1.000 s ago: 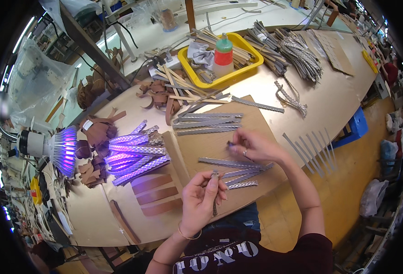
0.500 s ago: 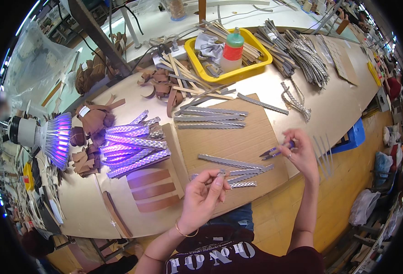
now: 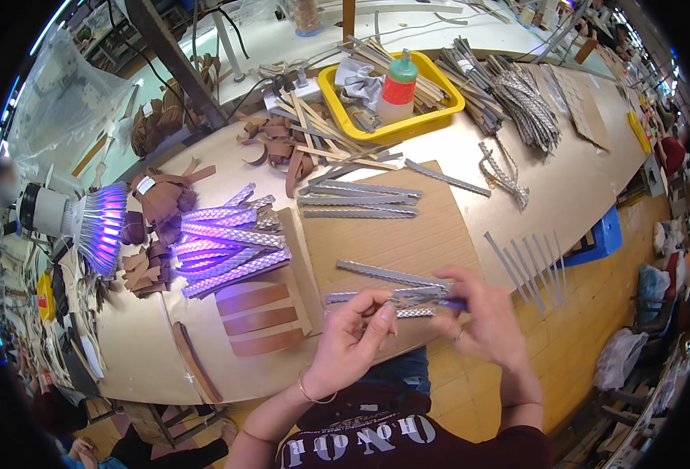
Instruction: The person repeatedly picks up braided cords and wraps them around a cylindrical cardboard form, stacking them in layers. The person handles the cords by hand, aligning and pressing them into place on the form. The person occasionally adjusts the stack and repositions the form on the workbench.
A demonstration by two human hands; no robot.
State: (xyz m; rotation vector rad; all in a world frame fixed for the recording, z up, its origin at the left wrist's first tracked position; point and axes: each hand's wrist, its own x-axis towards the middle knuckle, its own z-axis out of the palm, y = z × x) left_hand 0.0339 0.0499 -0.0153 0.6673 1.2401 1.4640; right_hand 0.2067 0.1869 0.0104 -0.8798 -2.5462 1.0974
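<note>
My left hand [image 3: 353,336] pinches one end of a short silvery patterned strip [image 3: 415,313] just above the near edge of a brown cardboard sheet [image 3: 392,242]. Beside it, my right hand [image 3: 485,320] is closed on a small dark tool [image 3: 453,302] whose tip points left, at the strip; what kind of tool it is I cannot make out. A few more silvery strips [image 3: 392,275] lie on the cardboard under both hands. Several longer ones [image 3: 360,201] lie in a row at its far side.
A lamp [image 3: 98,227] casts purple light on a pile of strips [image 3: 227,242] at the left. Brown leather pieces [image 3: 263,320] lie near the front edge. A yellow tray [image 3: 439,117] holds a bottle [image 3: 399,78]. Thin strips [image 3: 528,266] overhang the right edge above a blue crate [image 3: 599,234].
My right hand went out toward the table's right edge, then came back left and down to meet my left hand. The left hand stayed in place with its strip.
</note>
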